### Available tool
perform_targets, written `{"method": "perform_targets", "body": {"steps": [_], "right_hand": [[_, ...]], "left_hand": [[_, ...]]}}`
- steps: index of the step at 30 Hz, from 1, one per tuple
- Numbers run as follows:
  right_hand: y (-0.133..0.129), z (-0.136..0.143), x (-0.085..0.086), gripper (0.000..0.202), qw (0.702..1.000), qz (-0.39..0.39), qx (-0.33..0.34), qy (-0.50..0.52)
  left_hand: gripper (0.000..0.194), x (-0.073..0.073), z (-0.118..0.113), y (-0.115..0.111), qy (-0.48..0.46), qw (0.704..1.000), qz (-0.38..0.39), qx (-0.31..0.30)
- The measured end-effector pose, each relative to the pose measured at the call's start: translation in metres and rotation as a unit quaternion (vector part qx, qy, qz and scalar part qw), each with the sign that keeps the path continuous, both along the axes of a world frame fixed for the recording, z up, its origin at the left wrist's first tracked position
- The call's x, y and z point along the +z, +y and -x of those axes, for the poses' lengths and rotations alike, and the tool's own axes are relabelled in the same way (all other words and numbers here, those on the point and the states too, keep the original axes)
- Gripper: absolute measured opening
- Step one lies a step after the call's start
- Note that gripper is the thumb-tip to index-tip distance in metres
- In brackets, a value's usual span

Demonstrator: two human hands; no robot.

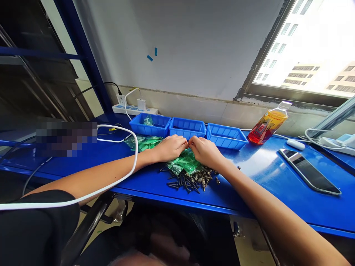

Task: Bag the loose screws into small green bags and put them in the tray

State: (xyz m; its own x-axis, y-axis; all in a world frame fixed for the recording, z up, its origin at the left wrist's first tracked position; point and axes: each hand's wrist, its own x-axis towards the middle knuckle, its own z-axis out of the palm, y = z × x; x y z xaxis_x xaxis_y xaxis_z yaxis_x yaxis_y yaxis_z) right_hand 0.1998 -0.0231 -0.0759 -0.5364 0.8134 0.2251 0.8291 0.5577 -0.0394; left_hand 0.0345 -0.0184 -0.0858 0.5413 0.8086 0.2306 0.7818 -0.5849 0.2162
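My left hand [172,147] and my right hand [205,150] meet over the blue table, fingers closed in a pinch with the tips almost touching. Between and below them is a small green plastic bag [186,162], its upper edge at my fingertips; the exact grip is partly hidden by my fingers. Under the bag's near side lies a loose pile of dark screws [191,181], mixed with brassy metal fittings [205,177]. More green plastic bags [146,143] lie behind my left wrist.
Behind my hands stand three blue bins: a left bin [151,129] holding a small clear bag, a middle bin [187,129] and a right bin [226,137]. A drink bottle [267,123] and phone [309,171] are at right. A white cable [135,155] crosses my left forearm.
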Motion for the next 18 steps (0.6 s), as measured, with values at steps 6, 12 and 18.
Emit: {"method": "perform_targets", "body": {"steps": [6,12,18], "right_hand": [[-0.0026,0.0022,0.0032,0.017,1.000,-0.002,-0.006,-0.006],[-0.0042,0.0029,0.0057,0.019,1.000,0.002,0.003,-0.006],[-0.0038,0.0013,0.0062,0.017,1.000,0.010,0.020,-0.001]], "left_hand": [[0.026,0.0033,-0.0005,-0.0042,0.018,1.000,-0.001,0.002],[0.026,0.0075,-0.0004,-0.0075,0.045,0.999,-0.005,-0.004],[0.026,0.0064,-0.0004,-0.0059,0.052,0.999,-0.010,-0.005]]}}
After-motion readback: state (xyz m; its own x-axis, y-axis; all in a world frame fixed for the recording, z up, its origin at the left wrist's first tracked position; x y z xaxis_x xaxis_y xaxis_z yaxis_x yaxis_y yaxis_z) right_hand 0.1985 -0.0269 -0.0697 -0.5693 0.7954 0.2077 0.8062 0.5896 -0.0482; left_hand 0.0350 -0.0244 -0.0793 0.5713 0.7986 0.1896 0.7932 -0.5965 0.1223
